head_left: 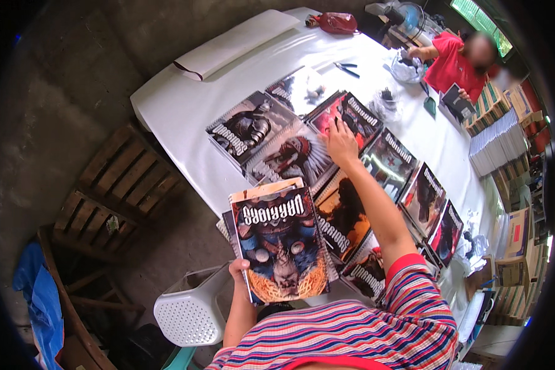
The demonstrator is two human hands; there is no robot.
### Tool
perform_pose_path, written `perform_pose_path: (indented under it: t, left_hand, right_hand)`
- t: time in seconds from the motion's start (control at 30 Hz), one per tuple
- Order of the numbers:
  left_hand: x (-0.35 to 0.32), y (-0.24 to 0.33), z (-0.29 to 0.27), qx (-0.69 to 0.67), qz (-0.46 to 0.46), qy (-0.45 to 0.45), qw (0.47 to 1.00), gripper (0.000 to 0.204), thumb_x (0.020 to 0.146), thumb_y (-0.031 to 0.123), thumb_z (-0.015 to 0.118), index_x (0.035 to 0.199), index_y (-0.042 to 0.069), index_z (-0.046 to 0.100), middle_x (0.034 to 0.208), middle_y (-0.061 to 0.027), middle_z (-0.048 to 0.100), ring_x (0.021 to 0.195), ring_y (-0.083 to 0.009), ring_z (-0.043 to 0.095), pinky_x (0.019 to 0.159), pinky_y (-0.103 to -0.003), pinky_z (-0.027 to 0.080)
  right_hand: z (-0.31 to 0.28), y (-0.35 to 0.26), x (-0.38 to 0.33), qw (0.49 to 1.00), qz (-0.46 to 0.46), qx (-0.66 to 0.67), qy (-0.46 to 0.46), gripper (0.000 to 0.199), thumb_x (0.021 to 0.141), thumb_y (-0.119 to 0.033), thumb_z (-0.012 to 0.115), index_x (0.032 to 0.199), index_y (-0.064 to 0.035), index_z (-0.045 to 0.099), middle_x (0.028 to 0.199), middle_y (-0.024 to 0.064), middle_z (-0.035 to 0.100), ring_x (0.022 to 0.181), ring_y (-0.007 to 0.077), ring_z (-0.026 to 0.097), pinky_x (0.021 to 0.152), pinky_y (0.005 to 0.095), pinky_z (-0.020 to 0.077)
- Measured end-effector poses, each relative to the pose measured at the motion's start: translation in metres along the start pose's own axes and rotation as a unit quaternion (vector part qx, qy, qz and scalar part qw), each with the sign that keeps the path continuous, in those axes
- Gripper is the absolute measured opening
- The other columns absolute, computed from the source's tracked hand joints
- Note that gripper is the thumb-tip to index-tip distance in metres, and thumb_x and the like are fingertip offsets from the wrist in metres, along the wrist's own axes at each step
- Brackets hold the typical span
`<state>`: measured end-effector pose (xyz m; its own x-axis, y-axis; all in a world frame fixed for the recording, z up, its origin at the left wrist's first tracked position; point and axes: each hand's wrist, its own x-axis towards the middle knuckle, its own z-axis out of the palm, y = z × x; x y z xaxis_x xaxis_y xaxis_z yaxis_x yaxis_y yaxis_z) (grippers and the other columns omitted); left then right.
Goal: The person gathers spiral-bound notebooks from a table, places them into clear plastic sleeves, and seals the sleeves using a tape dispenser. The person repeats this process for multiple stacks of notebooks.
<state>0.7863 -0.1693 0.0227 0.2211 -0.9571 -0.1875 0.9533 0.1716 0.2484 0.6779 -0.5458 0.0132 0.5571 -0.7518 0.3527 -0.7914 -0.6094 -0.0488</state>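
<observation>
My left hand grips the lower edge of a small stack of spiral notebooks with dark illustrated covers, held upright in front of me. My right hand reaches out over the table, fingers spread, resting on the edge of a red-covered notebook. Around it lie several piles of notebooks with similar covers, spread in rows on the white table.
Across the table a person in a red shirt handles a dark notebook. Scissors, a red pouch and plastic bags lie at the far end. A white plastic chair and wooden pallets stand at my left; stacked boxes at the right.
</observation>
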Motion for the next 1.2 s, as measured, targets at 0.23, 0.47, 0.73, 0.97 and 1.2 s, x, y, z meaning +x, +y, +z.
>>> perform_pose_path:
  t: [0.23,0.47,0.73,0.97,1.2]
  left_hand:
    - [-0.003,-0.004,0.002,-0.001,-0.064,0.022,0.998,0.071,0.063,0.02,0.062,0.128,-0.002,0.043,0.11,-0.0193,0.061,0.097,-0.0337,0.061,0.092,-0.044,0.049]
    - [0.01,-0.005,-0.009,-0.034,-0.071,0.023,0.997,0.061,0.069,0.023,0.061,0.123,-0.002,0.05,0.112,-0.0189,0.061,0.099,-0.0309,0.062,0.09,-0.044,0.051]
    - [0.033,-0.009,0.051,-0.082,-0.035,-0.004,0.996,0.074,0.07,0.036,0.066,0.131,0.002,0.043,0.124,-0.0192,0.055,0.106,-0.0309,0.058,0.091,-0.045,0.049]
    - [0.02,-0.035,0.024,-0.028,-0.013,-0.064,0.997,0.076,0.069,0.037,0.066,0.132,0.002,0.042,0.125,-0.0191,0.053,0.107,-0.0308,0.057,0.091,-0.045,0.048]
    - [0.008,-0.033,0.016,-0.021,-0.019,-0.076,0.997,0.079,0.068,0.038,0.067,0.133,0.003,0.041,0.127,-0.019,0.052,0.108,-0.0307,0.057,0.092,-0.045,0.048]
  right_hand:
    - [-0.036,-0.006,0.021,0.997,0.029,-0.039,-0.059,0.015,0.086,-0.016,0.051,0.091,-0.0121,0.065,0.089,0.0205,0.065,0.082,0.0389,0.066,0.07,0.0485,0.054]
    - [-0.196,0.015,0.015,0.922,0.02,0.304,0.239,0.018,0.092,-0.016,0.057,0.104,-0.0048,0.063,0.083,0.0114,0.066,0.077,0.0148,0.063,0.074,0.0281,0.0487]
    - [-0.178,-0.013,-0.055,0.717,-0.272,0.597,-0.236,0.028,0.081,0.01,0.054,0.104,-0.004,0.058,0.122,0.0126,0.059,0.12,0.0211,0.051,0.103,0.0365,0.0382]
    - [-0.062,0.087,-0.145,0.996,0.066,0.051,-0.034,0.067,0.087,-0.046,0.057,0.135,-0.001,0.043,0.14,0.0196,0.041,0.131,0.0338,0.039,0.106,0.0474,0.0307]
    - [-0.093,0.073,-0.127,0.992,0.09,0.081,-0.026,0.022,0.09,-0.028,0.054,0.096,-0.0101,0.066,0.095,0.0158,0.068,0.088,0.0308,0.066,0.075,0.043,0.0528]
